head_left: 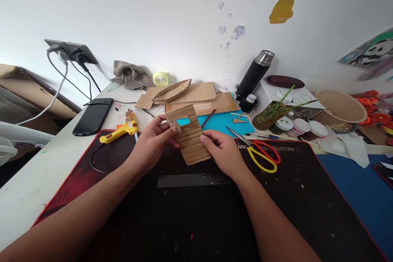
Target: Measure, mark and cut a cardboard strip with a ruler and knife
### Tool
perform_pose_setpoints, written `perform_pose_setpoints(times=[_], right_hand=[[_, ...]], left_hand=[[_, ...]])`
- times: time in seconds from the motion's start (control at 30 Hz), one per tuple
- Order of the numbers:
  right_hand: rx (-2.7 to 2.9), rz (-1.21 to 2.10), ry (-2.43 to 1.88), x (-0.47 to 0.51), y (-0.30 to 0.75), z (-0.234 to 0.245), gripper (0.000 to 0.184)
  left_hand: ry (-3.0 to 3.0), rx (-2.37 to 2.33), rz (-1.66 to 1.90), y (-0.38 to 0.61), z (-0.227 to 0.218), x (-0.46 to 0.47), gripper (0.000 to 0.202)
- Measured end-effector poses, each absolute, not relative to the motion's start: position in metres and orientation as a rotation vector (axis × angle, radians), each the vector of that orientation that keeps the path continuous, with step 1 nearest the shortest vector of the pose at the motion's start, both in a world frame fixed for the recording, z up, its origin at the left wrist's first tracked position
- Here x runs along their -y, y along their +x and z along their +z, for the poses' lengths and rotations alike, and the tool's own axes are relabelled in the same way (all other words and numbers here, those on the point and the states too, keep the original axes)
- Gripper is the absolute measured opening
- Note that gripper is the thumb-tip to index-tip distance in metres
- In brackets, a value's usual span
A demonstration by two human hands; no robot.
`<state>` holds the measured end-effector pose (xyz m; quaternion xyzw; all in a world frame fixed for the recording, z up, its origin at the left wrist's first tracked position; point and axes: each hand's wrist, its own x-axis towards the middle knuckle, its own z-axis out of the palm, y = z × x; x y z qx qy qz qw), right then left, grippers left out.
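Between my two hands a piece of corrugated cardboard [194, 142] is held up above the black mat, tilted, with a rectangular hole cut near its upper left. My left hand [155, 138] pinches its left edge beside the hole, thumb in front. On the right edge, my right hand [221, 150] grips it with the thumb on the near face. Some of the fingers are hidden behind the cardboard. Scissors [260, 153] with one red and one yellow handle lie to the right of my right hand. Left of my left hand is a yellow glue gun [121, 129].
A clear ruler [193, 180] lies on the mat [172, 221]. Cardboard pieces [199, 92], a red pencil [208, 118] and a blue sheet [225, 125] are behind. A phone [93, 116] lies left; a black thermos [255, 73] and paint jars [301, 127] stand right.
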<state>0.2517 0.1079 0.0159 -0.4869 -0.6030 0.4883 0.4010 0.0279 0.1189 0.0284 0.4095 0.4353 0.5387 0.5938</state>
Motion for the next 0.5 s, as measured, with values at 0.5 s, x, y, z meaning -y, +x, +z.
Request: perform_pose_setpoints(times=[0.5], right_hand=[[1.503,1.159,-1.228,-0.0998,0.2426,0.0194,0.031]], left_hand=[[1.224,-1.175,0.982,0.0310,0.0265,-0.1102,0.044]])
